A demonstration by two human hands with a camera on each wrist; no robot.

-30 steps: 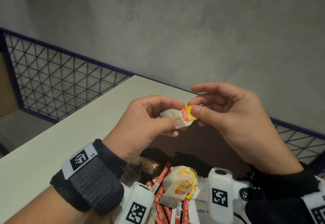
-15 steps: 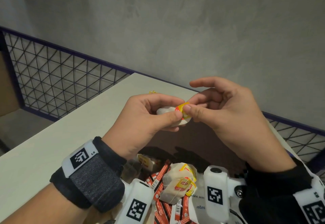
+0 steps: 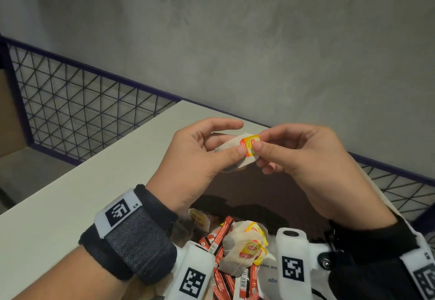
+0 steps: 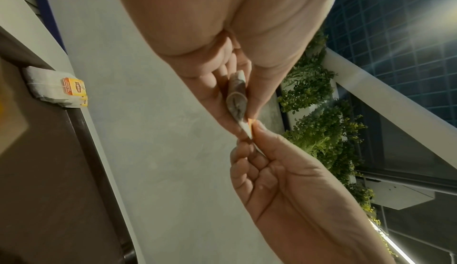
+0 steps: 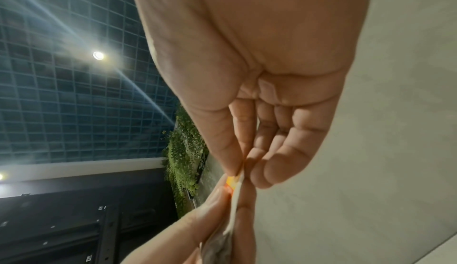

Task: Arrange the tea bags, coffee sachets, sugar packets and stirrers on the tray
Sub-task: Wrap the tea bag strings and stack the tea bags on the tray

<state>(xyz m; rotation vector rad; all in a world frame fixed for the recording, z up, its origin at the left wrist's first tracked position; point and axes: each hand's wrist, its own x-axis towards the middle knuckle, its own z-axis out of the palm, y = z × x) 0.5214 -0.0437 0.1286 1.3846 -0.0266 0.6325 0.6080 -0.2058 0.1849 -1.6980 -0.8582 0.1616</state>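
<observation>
Both hands hold one tea bag (image 3: pixel 231 147) up above the brown tray (image 3: pixel 277 196). My left hand (image 3: pixel 200 156) grips the white bag between thumb and fingers. My right hand (image 3: pixel 299 153) pinches the bag's yellow and red tag (image 3: pixel 251 144) between thumb and forefinger. In the left wrist view the tea bag (image 4: pixel 237 100) shows edge-on between the fingers; in the right wrist view the tag (image 5: pixel 231 181) peeks out at the pinch. Below my wrists lie a pile of tea bags (image 3: pixel 244 250) and red coffee sachets (image 3: pixel 220 236). Two more tea bags (image 4: pixel 58 87) lie stacked on the tray's edge.
The tray sits on a pale table (image 3: pixel 82 189) against a grey wall (image 3: pixel 235 41). A dark wire-mesh fence (image 3: pixel 77 102) runs behind the table on the left and right. White packets (image 3: pixel 270 278) lie among the sachets.
Both hands stayed raised with the tea bag. The right thumb and forefinger shifted on the tag, which now lies flatter on the bag and shows its yellow face.
</observation>
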